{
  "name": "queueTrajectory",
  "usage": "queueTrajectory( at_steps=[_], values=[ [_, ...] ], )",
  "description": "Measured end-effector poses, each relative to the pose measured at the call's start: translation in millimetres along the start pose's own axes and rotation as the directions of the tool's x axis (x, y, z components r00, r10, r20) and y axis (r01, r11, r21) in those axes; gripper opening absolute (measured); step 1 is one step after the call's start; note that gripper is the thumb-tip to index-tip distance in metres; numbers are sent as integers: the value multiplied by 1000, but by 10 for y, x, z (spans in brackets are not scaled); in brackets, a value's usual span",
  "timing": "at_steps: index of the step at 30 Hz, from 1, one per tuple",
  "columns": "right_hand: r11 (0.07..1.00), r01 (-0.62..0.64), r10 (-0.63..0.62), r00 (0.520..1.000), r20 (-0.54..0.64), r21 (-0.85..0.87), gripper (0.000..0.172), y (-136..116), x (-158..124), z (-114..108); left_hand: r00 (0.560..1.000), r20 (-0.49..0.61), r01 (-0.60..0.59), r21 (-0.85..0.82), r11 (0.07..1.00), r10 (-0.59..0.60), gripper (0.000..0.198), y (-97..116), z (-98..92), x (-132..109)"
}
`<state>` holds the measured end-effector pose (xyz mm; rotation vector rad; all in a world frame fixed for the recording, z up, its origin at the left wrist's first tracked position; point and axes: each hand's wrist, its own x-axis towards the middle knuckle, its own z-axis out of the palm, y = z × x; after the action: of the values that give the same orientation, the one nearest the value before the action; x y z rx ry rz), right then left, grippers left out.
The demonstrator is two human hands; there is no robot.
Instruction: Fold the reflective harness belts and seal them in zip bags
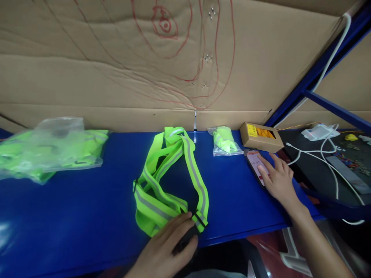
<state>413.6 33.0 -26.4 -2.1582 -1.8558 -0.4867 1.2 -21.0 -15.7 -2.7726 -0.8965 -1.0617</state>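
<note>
A neon green reflective strap vest [171, 177] with grey stripes lies spread on the blue table [72, 208]. My left hand [165, 251] rests at the table's front edge, its fingers closed on the vest's near end by a black buckle. My right hand [276, 177] lies flat, fingers stretched out, on a phone [255, 164] with a pink screen at the right of the table.
A clear bag of green vests [49, 152] lies at the left. A small bagged vest [224, 141] and a brown box with a yellow label [261, 137] stand by the cardboard wall [116, 77]. White cables [324, 154] and a blue frame [319, 77] are at right.
</note>
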Motion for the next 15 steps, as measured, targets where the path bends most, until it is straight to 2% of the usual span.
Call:
queueTrajectory(
  at_steps=[2,4,6,9,11,12,14,15],
  values=[
    [1000,-12,12,999,43,3,50,44,31,28,998,37,-44,-12,999,44,34,-27,24,-86],
    [997,-28,25,998,49,74,51,101,52,1,987,121,-106,-8,994,107,36,-47,35,-166],
    [978,-44,49,999,-15,201,51,161,57,-80,975,162,-160,33,987,152,43,-54,37,-223],
    [925,-89,168,968,-188,369,48,136,-25,-260,982,133,-145,105,984,130,48,-54,44,-260],
    [883,-117,254,933,-254,455,45,-34,-168,-377,984,122,-144,104,984,131,45,-63,63,-248],
    [862,-116,268,930,-250,494,42,-167,-261,-426,980,133,-161,90,983,148,44,-72,78,-226],
    [824,-63,197,964,-181,563,36,-495,-463,-501,971,173,-178,57,982,166,41,-92,116,-150],
    [793,-22,96,991,-89,609,34,-671,-557,-529,970,188,-166,36,985,157,40,-101,138,-97]
  ],
)
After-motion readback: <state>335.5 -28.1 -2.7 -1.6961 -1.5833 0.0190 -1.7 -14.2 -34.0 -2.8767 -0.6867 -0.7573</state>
